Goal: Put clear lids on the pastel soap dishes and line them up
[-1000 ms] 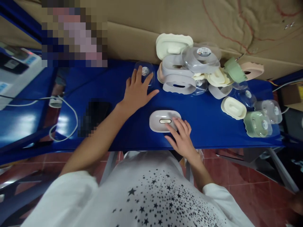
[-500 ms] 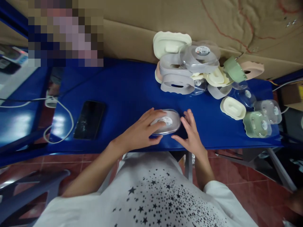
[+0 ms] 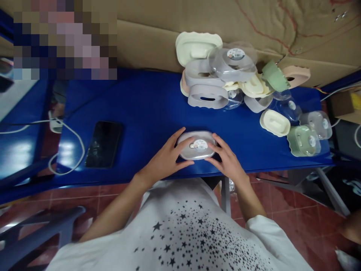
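A pale lilac-grey soap box (image 3: 186, 152) with a clear lid and a round printed label lies flat near the front edge of the blue table (image 3: 146, 101). My left hand (image 3: 169, 153) grips its left end, with a finger lying across the lid and the thumb at the near side. Around the right end curls my right hand (image 3: 227, 160), its fingertips on the lid and its thumb at the near edge. The box's underside is hidden.
Loose soap box parts make a pile at the back right: a cream tray (image 3: 194, 45), grey bases (image 3: 208, 98), a clear lid (image 3: 232, 66). A green box (image 3: 299, 141) stands farther right. At the left lie a black phone (image 3: 103, 145) and a white cable (image 3: 80, 139).
My right hand has moved in from beside the soap box and now touches its right end. My left hand has drawn back slightly toward the left end, uncovering more of the lid.
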Demonstrator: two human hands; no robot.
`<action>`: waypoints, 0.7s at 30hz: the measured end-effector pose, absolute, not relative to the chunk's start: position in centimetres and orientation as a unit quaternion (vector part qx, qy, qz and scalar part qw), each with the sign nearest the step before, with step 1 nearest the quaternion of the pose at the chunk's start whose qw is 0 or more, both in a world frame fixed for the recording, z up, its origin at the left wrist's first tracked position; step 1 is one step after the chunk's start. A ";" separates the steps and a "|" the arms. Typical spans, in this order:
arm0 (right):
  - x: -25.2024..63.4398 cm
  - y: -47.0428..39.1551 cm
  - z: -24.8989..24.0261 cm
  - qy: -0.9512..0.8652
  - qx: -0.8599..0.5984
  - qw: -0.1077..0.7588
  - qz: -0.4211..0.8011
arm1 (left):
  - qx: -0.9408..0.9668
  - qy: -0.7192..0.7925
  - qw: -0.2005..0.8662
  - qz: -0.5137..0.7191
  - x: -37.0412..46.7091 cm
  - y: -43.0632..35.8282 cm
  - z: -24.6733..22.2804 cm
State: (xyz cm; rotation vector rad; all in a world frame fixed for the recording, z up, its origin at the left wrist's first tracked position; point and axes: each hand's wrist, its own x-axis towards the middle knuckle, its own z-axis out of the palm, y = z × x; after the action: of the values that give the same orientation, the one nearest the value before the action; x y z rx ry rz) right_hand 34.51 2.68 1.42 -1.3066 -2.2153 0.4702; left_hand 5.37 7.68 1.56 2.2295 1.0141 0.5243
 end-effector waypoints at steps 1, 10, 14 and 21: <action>35.3 2.1 1.4 -0.810 -0.498 0.265 0.164 | 0.845 0.383 0.322 0.191 5.5 7.8 1.6; 46.8 -6.8 0.6 -0.592 -0.752 0.285 -0.055 | 0.845 0.402 0.298 0.186 5.3 7.2 0.9; 48.5 -6.1 1.5 -0.568 -0.775 0.255 -0.108 | 0.861 0.390 0.264 0.189 5.4 7.3 0.6; 43.6 6.6 3.2 -0.562 -0.810 0.127 -0.113 | 0.866 0.383 0.232 0.224 5.3 7.0 1.2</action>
State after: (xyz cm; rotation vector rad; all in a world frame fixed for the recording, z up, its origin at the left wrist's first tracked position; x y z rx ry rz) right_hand 43.64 6.62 3.21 -2.3556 -1.6342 -0.3298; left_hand 5.32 6.98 1.22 2.3798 1.0525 0.6161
